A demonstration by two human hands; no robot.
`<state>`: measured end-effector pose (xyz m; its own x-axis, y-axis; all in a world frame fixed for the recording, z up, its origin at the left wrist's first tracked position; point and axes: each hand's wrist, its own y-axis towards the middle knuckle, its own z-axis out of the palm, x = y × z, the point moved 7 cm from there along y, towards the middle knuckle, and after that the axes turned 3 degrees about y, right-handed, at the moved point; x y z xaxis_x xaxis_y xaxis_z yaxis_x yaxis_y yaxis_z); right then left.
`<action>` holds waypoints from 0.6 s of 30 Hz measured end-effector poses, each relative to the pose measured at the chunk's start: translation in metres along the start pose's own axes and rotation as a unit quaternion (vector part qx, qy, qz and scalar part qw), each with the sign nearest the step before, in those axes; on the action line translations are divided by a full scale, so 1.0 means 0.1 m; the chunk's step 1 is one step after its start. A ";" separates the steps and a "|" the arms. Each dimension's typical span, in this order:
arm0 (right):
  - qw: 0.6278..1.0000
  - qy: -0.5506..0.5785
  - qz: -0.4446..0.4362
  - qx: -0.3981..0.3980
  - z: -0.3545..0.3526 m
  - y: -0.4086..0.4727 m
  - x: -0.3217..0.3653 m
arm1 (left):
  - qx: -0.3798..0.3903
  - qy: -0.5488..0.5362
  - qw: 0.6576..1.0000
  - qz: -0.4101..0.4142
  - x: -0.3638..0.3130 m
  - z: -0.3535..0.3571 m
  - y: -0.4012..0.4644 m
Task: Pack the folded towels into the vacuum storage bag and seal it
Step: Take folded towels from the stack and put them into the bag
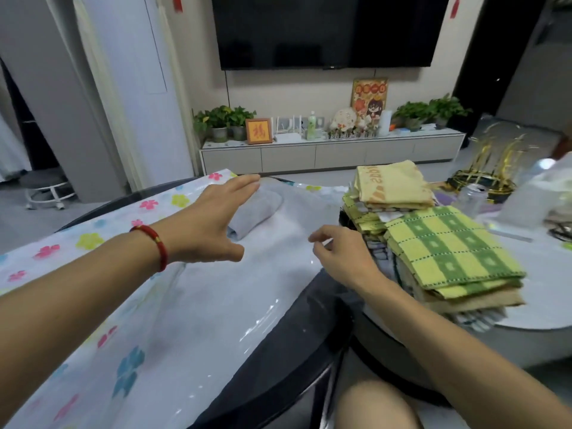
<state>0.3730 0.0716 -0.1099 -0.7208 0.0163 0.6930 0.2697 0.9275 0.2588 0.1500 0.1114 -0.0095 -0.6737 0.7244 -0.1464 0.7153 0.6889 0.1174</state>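
Clear plastic with a flower print: the vacuum storage bag lies flat across the dark table, reaching toward the far edge. We see a grey folded towel lying at the bag's far end, apparently inside it, on a pale grey layer we cannot identify for certain. We judge the packing barely begun: one towel in, the rest waiting, sealing not yet started. The towel stack, green-and-yellow check on top, sits just right of the bag, with another yellow pile behind it. Our left hand, fingers straight and spread, hovers over or rests against the grey towel's near side. Our right hand, fingers loosely curled and holding nothing, sits at the bag's right edge, touching or almost touching the stack.
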 end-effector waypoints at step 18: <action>0.959 -0.192 0.210 -0.010 -2.03 -0.20 -1.47 | -0.037 0.074 0.976 -0.203 -0.04 0.39 -0.71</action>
<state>0.6033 -0.0248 -0.0799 -0.7276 0.5261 0.4403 0.5963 0.8023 0.0269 0.1094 0.0590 -0.0556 -0.9218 0.3842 -0.0524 0.3729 0.9154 0.1514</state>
